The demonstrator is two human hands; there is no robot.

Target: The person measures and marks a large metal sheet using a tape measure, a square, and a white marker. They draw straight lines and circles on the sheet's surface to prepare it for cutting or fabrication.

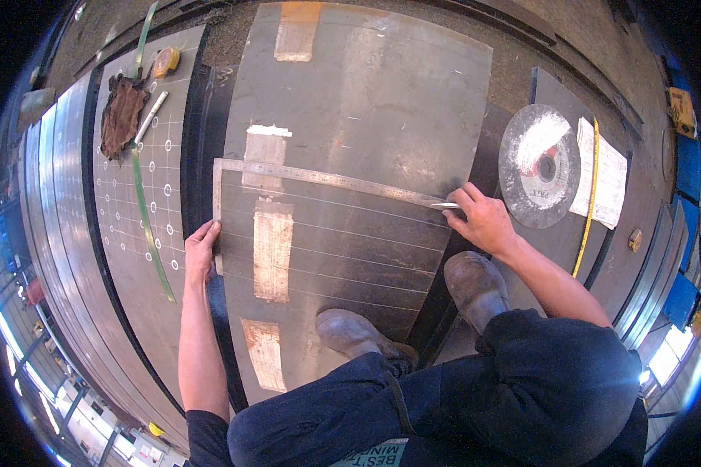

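Across dark steel plate (pixel 366 101): steel square (pixel 327 180) lies centre. Left hand (pixel 200 253), 9 o'clock, flat, pins short leg. Right hand (pixel 483 218), 3 o'clock, pinches white marker (pixel 445 205) at blade end. Marking step; next stroke likely needs square steady.

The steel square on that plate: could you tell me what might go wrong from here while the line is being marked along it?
1. The left hand presses only the short leg of the steel square; the long blade could pivot, skewing the line.
2. The marker in the right hand is at the blade's far end, where it may slip off the edge.
3. Both boots stand on the steel plate and could scuff the drawn white lines.
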